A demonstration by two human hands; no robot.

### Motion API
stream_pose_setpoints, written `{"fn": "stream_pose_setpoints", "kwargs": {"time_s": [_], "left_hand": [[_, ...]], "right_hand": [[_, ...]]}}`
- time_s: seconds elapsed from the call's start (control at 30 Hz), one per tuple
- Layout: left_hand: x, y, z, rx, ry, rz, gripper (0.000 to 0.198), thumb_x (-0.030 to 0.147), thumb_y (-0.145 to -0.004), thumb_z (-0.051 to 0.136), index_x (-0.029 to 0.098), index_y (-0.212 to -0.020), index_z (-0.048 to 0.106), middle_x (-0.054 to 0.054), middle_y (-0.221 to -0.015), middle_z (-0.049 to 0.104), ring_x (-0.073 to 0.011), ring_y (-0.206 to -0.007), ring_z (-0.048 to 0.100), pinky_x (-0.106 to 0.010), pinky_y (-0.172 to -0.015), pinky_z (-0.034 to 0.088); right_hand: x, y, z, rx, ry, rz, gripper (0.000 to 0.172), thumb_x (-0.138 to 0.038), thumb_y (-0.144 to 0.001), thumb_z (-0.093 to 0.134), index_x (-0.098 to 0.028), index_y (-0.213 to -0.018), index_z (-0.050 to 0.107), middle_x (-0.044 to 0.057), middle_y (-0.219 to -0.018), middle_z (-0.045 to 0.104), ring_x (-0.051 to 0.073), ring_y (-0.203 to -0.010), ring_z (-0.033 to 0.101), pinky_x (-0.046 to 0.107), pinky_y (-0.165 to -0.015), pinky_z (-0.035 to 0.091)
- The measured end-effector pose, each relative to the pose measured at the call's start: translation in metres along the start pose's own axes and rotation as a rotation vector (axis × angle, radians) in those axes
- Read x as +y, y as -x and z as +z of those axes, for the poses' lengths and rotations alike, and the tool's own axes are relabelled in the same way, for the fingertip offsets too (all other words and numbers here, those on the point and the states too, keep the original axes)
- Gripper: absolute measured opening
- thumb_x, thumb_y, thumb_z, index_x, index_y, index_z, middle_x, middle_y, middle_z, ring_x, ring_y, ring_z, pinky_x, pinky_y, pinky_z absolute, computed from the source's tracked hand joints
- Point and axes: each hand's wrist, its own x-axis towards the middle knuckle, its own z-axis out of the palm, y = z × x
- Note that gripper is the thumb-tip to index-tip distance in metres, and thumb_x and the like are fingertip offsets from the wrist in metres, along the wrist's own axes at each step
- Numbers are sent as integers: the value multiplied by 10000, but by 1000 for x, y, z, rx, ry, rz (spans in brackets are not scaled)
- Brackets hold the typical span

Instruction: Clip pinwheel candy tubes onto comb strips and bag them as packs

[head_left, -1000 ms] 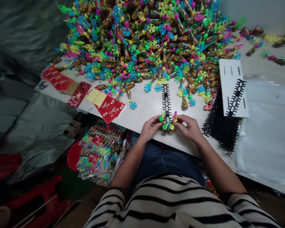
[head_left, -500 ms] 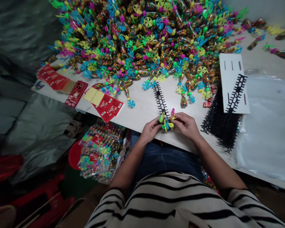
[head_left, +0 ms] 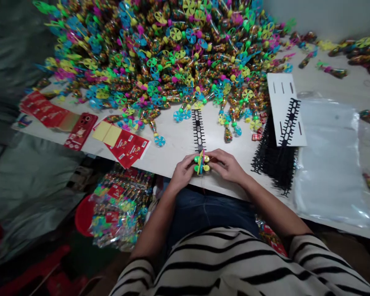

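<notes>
Fan-topped candy tubes [head_left: 201, 163], a small bunch, stand at the near edge of the white table [head_left: 169, 158], right in front of me. My left hand [head_left: 183, 172] and right hand [head_left: 226, 164] grip the bunch from either side, thumbs and fingers pinching inward. The pink fan, apart on the right half a second ago, now sits in among the others; I judge this to be a step of drawing the tubes together. A black toothed strip [head_left: 199, 131] runs away from the bunch, straighter to me than before; whether it is fastened, I cannot tell. Farther left lie red printed cards [head_left: 128, 150]; to the right, stacked black strips [head_left: 269, 160] and clear plastic bags [head_left: 329, 164]. Beyond everything rises a heap of loose fan-topped tubes [head_left: 172, 61].
</notes>
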Motion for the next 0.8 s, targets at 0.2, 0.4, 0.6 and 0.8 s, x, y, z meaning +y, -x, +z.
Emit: {"fn": "stream_pose_setpoints", "kwargs": {"time_s": [0.2, 0.4, 0.6, 0.8], "left_hand": [[3, -7, -37, -99, 96, -126, 539, 350, -828, 619, 170, -1331, 546, -139, -1269, 634, -234, -1122, 626, -365, -963, 499], [11, -69, -68, 224, -183, -111, 344, 309, -847, 529, 119, -1094, 674, -98, -922, 737, -158, -752, 661, -278, -699, 534], [40, -192, -52, 139, -620, 140, 310, 127, -828, 475, 172, -1007, 725, -66, -1007, 734, -198, -968, 652, -338, -923, 496], [54, -269, -25, 107, -845, 260, 414, 75, -832, 474, 190, -1189, 650, -79, -1241, 646, -217, -1135, 574, -357, -1009, 439]], "right_hand": [[18, -3, -56, -48, 130, 212, 235, -310, -887, 572, -200, -1042, 711, 71, -943, 727, 172, -803, 673, 291, -703, 530], [58, -81, -116, 159, 471, 269, 233, -289, -854, 559, -202, -986, 730, 68, -976, 740, 223, -874, 676, 371, -812, 520], [88, -212, -117, 321, 905, 344, 389, -270, -877, 511, -122, -1216, 632, 171, -1138, 677, 314, -1079, 570, 445, -915, 419], [76, -230, -106, 71, 1100, 291, 285, -237, -878, 494, -173, -1020, 733, 143, -989, 722, 328, -1067, 544, 506, -911, 357]]}}
